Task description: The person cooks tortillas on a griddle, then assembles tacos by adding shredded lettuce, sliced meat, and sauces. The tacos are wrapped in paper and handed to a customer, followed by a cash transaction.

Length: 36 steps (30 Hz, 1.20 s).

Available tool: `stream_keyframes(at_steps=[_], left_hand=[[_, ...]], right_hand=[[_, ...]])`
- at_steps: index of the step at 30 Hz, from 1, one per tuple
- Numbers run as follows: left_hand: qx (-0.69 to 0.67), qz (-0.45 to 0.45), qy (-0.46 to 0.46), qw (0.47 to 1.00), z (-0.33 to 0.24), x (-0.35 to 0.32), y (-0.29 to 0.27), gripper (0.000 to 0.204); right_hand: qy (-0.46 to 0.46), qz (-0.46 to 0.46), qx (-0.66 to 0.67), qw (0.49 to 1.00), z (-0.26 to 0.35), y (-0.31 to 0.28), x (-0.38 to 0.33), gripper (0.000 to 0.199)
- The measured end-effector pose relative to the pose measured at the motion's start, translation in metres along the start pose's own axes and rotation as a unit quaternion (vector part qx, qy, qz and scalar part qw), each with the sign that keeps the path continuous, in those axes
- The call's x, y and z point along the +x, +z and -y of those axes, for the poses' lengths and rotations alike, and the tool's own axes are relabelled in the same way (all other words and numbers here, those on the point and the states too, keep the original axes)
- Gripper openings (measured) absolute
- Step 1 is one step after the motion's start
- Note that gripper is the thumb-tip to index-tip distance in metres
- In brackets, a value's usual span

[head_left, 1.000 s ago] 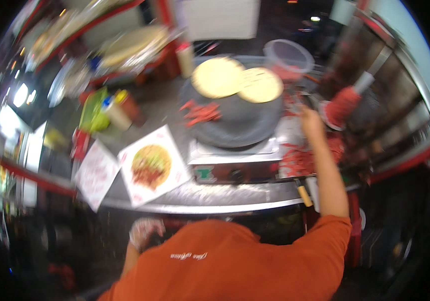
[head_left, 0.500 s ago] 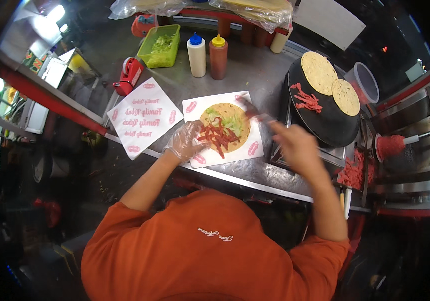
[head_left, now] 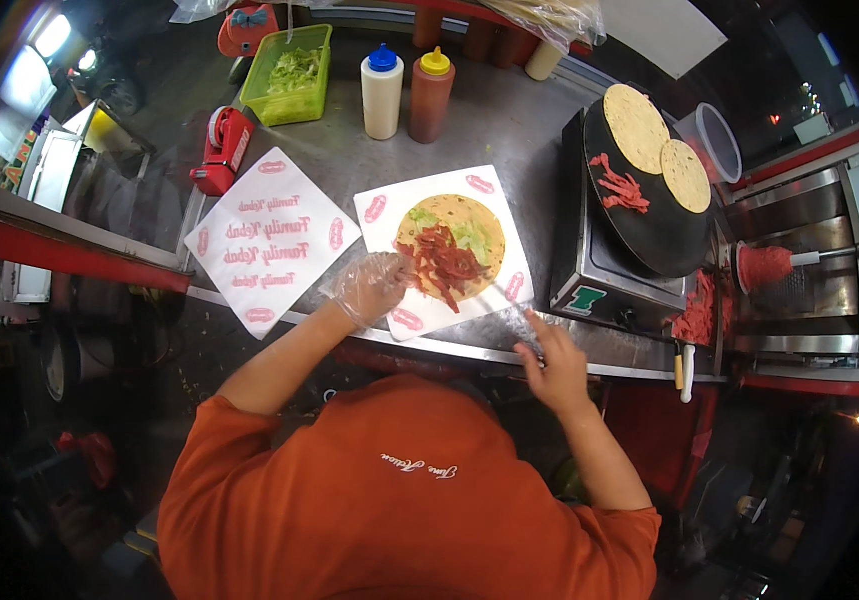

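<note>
While my left hand, in a clear plastic glove, rests at the near left edge of the open flatbread, its fingers are loosely curled and touch the red meat strips heaped there; I cannot tell whether any strip is actually pinched.

Item: my right hand, bare, off the paper near the counter's front edge. Fingers closed narrowly on a pair of metal tongs, whose tips point toward the flatbread.

Item: flatbread, round, lying flat on a white wrapping sheet with red print, topped with shredded green lettuce and the meat strips across its middle.

Item: second printed sheet, just left of the first, lying bare and turned cornerwise.

Item: steel counter, bearing all of the above.

Item: black round griddle, right of the sheets, carrying two plain flatbreads side by side and a small pile of red meat.

Item: two squeeze bottles behind the sheets, one white with blue cap, one dark red with yellow cap, standing upright and just beside each other.

Item: green tub of chopped lettuce, left of the bottles.

Item: red tape dispenser, near the counter's left end.

Item: clear round container, behind the griddle.
</note>
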<state>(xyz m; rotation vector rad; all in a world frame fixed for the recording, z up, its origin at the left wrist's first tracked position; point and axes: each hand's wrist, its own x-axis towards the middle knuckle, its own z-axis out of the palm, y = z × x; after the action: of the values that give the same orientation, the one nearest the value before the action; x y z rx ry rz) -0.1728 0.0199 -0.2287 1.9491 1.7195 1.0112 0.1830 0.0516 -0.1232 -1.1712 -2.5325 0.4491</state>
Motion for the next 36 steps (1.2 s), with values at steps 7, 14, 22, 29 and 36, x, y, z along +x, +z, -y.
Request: stream_keyframes(at_steps=[7, 14, 22, 29, 36], left_hand=[[0.036, -0.02, 0.023, 0.999, -0.01, 0.006, -0.008, 0.019], [0.056, -0.053, -0.034, 0.996, -0.033, 0.035, -0.011, 0.022], [0.169, -0.09, -0.009, 0.982, -0.064, 0.03, 0.012, 0.027], [0.159, -0.037, -0.051, 0.985, -0.09, 0.035, 0.023, 0.018], [0.154, -0.046, -0.065, 0.985, -0.123, 0.05, 0.036, 0.027]], right_hand=[[0.003, -0.014, 0.019, 1.0, -0.011, 0.007, -0.023, 0.047], [0.058, -0.093, 0.168, 0.98, -0.021, 0.009, -0.008, 0.04], [0.152, -0.349, 0.166, 0.909, -0.125, -0.115, -0.017, 0.039], [0.343, -0.099, -0.114, 0.927, -0.278, -0.248, -0.032, 0.036], [0.029, -0.12, -0.215, 0.969, -0.203, -0.298, 0.0, 0.041]])
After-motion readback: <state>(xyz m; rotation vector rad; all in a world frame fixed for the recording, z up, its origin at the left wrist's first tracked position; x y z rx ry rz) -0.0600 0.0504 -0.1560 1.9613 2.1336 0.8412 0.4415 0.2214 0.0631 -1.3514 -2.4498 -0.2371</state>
